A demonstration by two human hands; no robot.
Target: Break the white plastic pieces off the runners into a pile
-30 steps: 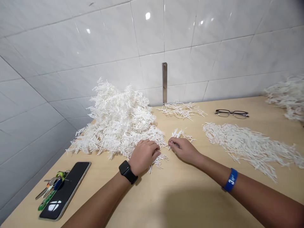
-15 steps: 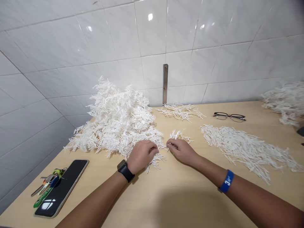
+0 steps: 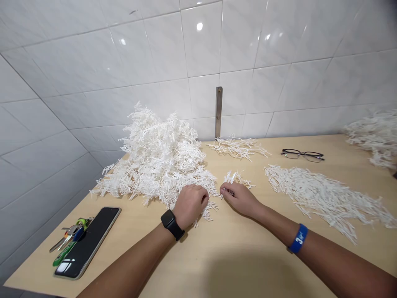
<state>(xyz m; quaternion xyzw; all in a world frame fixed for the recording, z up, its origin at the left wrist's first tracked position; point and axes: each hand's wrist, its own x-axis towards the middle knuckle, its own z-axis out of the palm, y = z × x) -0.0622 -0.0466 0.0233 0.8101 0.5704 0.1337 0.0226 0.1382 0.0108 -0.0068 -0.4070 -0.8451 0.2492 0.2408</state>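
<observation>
2 hands at white strands; mix-up risk.
L hand [image 3: 190, 203] curled, hold unclear, by big heap [image 3: 161, 153]; R hand [image 3: 243, 199] pinched shut w/ 1 white strand [image 3: 222, 195], small bunch [image 3: 237, 178] just behind. Heap's loose edge is v. close: a L-knuckle nudge could spill it into bunch. Flat pile [image 3: 322, 194] farther R.

The right frame edge cuts off the far white heap [image 3: 374, 134], its strands blurring together, and a dark object [image 3: 395, 175] below it. The lettering beside the "3" on the blue wristband [image 3: 299, 239] is too small to read.
</observation>
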